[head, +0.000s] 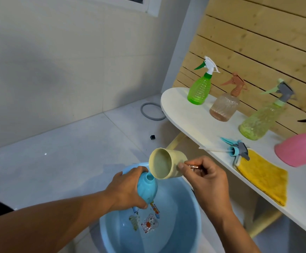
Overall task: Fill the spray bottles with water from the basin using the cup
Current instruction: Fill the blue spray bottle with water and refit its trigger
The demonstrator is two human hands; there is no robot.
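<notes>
Left hand (125, 191): fingers and thumb curled round the blue bottle (147, 188), gripping its body, neck tilted up toward the cup.
Blue bottle: cap off, open mouth just under the cup's lower rim, held over the basin.
Right hand (208, 181): pinching the cup's metal handle (193, 166) between thumb and fingers, clenched on it.
Cup (166, 163): cream, tipped on its side, mouth facing the left hand, lip touching or just above the bottle mouth; whether water is running cannot be told.
Basin (196, 212): light blue, on the floor directly below both hands, cartoon print on its bottom; holds water.
Spray head (237, 151): blue and grey, lying on the table right of the right hand, partly on the yellow cloth (263, 177).
Table (194, 121): white, right of the grip, carrying the green bottle (200, 87), brown bottle (225, 106), yellow-green bottle (261, 119) and pink bottle (300, 150), all well apart from the hands.
Floor beyond the cup: a grey ring (152, 111) and a small black cube (152, 137).
</notes>
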